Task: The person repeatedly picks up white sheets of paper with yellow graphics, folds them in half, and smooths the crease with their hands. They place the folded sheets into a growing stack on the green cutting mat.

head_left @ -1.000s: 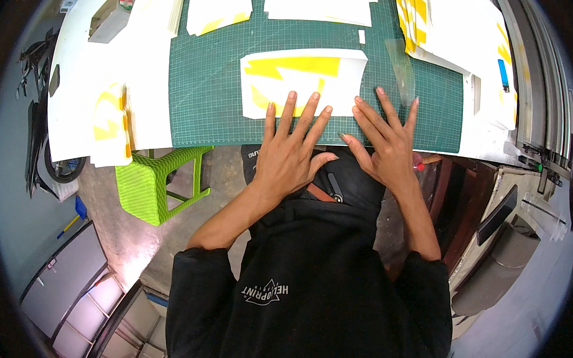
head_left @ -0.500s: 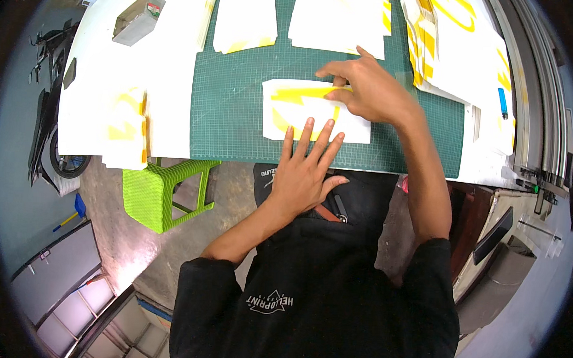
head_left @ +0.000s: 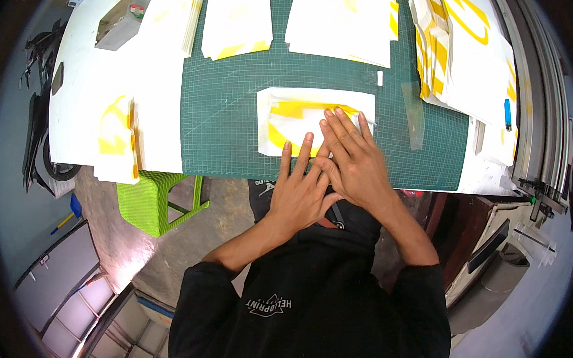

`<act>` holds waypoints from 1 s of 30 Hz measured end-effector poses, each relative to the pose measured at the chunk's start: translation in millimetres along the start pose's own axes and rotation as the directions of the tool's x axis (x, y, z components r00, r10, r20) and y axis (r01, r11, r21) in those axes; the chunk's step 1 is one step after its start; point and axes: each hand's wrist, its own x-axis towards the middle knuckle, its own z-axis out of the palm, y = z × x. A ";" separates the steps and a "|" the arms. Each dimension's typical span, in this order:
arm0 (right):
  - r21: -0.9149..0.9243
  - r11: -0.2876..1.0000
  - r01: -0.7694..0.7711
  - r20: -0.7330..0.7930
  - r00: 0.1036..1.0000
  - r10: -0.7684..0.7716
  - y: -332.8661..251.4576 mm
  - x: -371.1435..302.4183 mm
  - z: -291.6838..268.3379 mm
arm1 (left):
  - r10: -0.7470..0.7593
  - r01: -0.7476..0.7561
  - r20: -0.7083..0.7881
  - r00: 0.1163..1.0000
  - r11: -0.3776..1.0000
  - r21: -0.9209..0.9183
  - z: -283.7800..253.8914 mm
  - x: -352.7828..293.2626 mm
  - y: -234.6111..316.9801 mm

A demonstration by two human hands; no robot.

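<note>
A folded white paper piece with yellow print (head_left: 283,125) lies flat near the front edge of the green cutting mat (head_left: 222,123). My left hand (head_left: 300,195) is open, its outstretched fingertips resting on the paper's lower edge. Spread flat over the paper's right part is my right hand (head_left: 355,159), also open, fingers pointing away from me. Its thumb side overlaps the fingers of my left hand and hides some of them. Both palms face down.
Larger white sheets (head_left: 238,22) lie at the mat's far edge. A stack of yellow-and-white folded papers (head_left: 439,48) is at the right, with a blue lighter-like object (head_left: 508,114) nearby. A grey metal box (head_left: 121,22) stands far left. A green stool (head_left: 147,202) is below the table.
My right hand has come down from a raised, curled pose to lie flat on the paper, beside and over the left fingers. The paper appears slightly lower as the view shifted.
</note>
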 end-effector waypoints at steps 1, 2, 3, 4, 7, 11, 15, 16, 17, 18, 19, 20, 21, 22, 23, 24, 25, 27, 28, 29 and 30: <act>-0.024 1.000 -0.015 0.011 1.000 0.015 0.7 0.3 -0.6 | -0.002 0.002 0.001 1.000 1.000 -0.001 0.8 0.1 0.3; -0.049 0.998 -0.027 0.019 0.999 0.028 0.0 4.4 -3.6 | -0.005 0.005 0.001 1.000 1.000 0.000 -0.6 1.3 -0.1; -0.073 0.997 -0.039 0.027 0.999 0.041 0.3 7.6 -5.6 | -0.007 0.007 0.000 1.000 1.000 0.002 -1.8 2.3 -0.2; -0.087 0.996 -0.037 0.036 0.999 0.040 2.9 8.8 -6.4 | -0.010 0.010 0.002 1.000 1.000 -0.008 -2.9 2.2 0.4; -0.115 0.993 -0.030 0.056 0.998 0.037 10.0 14.5 -8.2 | -0.019 0.019 0.003 1.000 1.000 -0.023 -4.2 2.3 1.0; -0.100 0.995 -0.024 0.053 0.998 0.029 14.1 20.9 -7.2 | -0.018 0.019 0.011 1.000 1.000 -0.024 -5.0 2.6 1.3; -0.091 0.995 0.032 0.020 0.999 -0.030 19.3 24.6 -11.3 | -0.019 0.019 0.012 1.000 0.999 -0.044 -8.2 3.1 2.0; -0.087 0.996 0.033 0.010 0.999 -0.032 20.3 26.3 -10.2 | -0.018 0.018 0.008 1.000 0.998 -0.065 -8.2 2.3 1.7; -0.084 0.996 0.032 -0.001 0.999 -0.032 21.0 28.2 -9.8 | -0.015 0.015 0.002 1.000 0.996 -0.087 -8.9 1.5 1.1; -0.082 0.996 0.032 -0.012 0.999 -0.033 21.1 29.1 -9.7 | -0.012 0.011 -0.003 1.000 0.994 -0.108 -9.9 0.7 0.4; -0.089 0.996 0.022 -0.013 1.000 -0.023 21.0 29.0 -10.2 | -0.025 0.022 -0.014 1.000 0.984 -0.175 -12.5 0.9 -0.8; -0.094 0.995 0.015 -0.015 1.000 -0.017 20.7 29.5 -8.9 | -0.043 0.036 -0.023 0.999 0.971 -0.238 -16.0 1.3 -3.9; -0.098 0.995 0.009 -0.016 1.000 -0.010 20.5 29.9 -7.7 | -0.061 0.049 -0.031 0.998 0.952 -0.301 -18.2 1.4 -8.0; -0.106 0.994 0.003 -0.021 1.000 -0.005 20.4 30.1 -6.5 | -0.057 0.038 -0.052 0.997 0.949 -0.313 -15.1 -0.8 -15.2; -0.111 0.994 0.000 -0.025 1.000 -0.003 20.3 30.3 -5.7 | -0.057 0.031 -0.073 0.996 0.946 -0.324 -11.1 -3.2 -23.7; -0.117 0.993 -0.002 -0.028 1.000 -0.001 20.2 30.6 -5.1 | -0.058 0.023 -0.094 0.994 0.942 -0.335 -8.5 -4.4 -30.5; -0.120 0.993 -0.004 -0.035 0.999 0.000 20.0 31.1 -5.0 | -0.033 -0.001 -0.105 0.994 0.951 -0.309 -7.0 -5.0 -35.4; -0.125 0.992 0.001 -0.041 0.999 -0.007 19.9 32.2 -4.5 | 0.010 -0.042 -0.128 0.992 0.965 -0.258 -7.8 -1.7 -42.2; -0.130 0.992 0.005 -0.036 0.999 -0.009 19.8 32.8 -4.2 | 0.006 -0.033 -0.141 0.990 0.982 -0.187 -10.1 2.5 -45.1; -0.139 0.990 0.000 -0.032 0.999 -0.005 20.2 32.7 -3.8 | 0.011 -0.030 -0.153 0.988 0.992 -0.119 -15.9 10.5 -48.0; -0.147 0.989 -0.004 -0.028 1.000 0.000 20.3 32.8 -3.6 | 0.016 -0.025 -0.164 0.986 0.998 -0.050 -21.9 16.8 -50.6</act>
